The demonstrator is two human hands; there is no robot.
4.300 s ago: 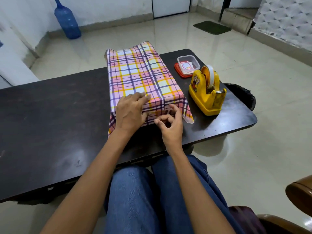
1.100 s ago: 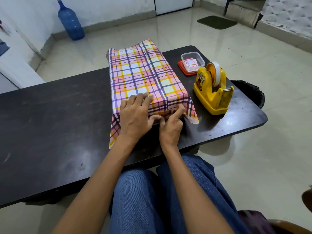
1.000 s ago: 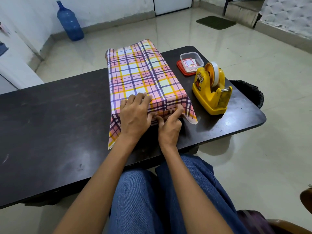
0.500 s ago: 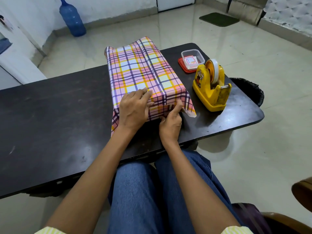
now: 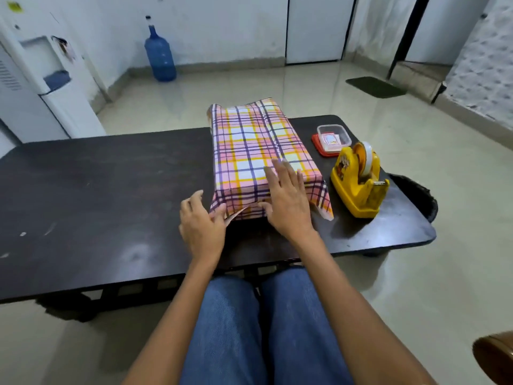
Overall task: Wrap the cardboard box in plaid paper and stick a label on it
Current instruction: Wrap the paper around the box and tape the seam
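- Long rectangular box: lies on the right half of the desk, its length running from the far edge toward the near edge, and stops short of the near edge.
- Matte plaid paper, pink, yellow and white checks crossed by thin purple lines: covers the top and both long sides of the box smoothly. A lengthwise seam runs down the top.
- Near-right paper flap: a pointed triangle, splayed out and resting on the desk.
- Near-left paper flap: partly lifted, with its pale underside showing.
- Left hand: released, its fingers loosely extended. The fingertips touch the near-left flap at the box's corner.
- Right hand: released and flat, its fingers spread on the near end of the box top. The thumb lies down over the near face.
- Broad dark wooden desk: dull sheen, scuffed with pale marks, rounded right corners.
- Glossy yellow plastic tape dispenser: stands just beside the box, near the right edge, and carries a roll of tape.
- Small clear plastic container on a red lid: sits near the far right corner and holds small printed cards.
- Black bin: stands beyond the desk's right edge.
- Blue translucent water bottle: stands on the tiled floor against the wall.
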